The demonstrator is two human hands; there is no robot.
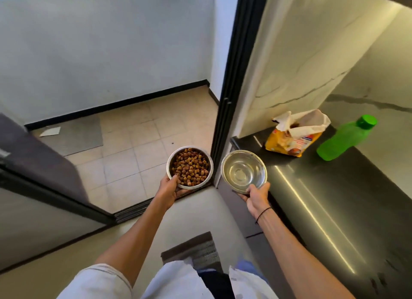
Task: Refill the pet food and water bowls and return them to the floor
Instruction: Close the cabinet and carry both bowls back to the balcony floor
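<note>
Steel kibble bowl [189,168] in left hand [170,188], water bowl [244,172] in right hand [256,197]

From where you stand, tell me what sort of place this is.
Probably a home kitchen beside a small tiled balcony or utility area. A dark counter carries a pet food bag and green bottle, and a black sliding door frame opens onto the tiled floor.

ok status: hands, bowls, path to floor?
Left hand grips kibble bowl. Right hand grips water bowl, water barely discernible. Both held up, not yet down. Doorway floor ahead, nothing blocking.
</note>
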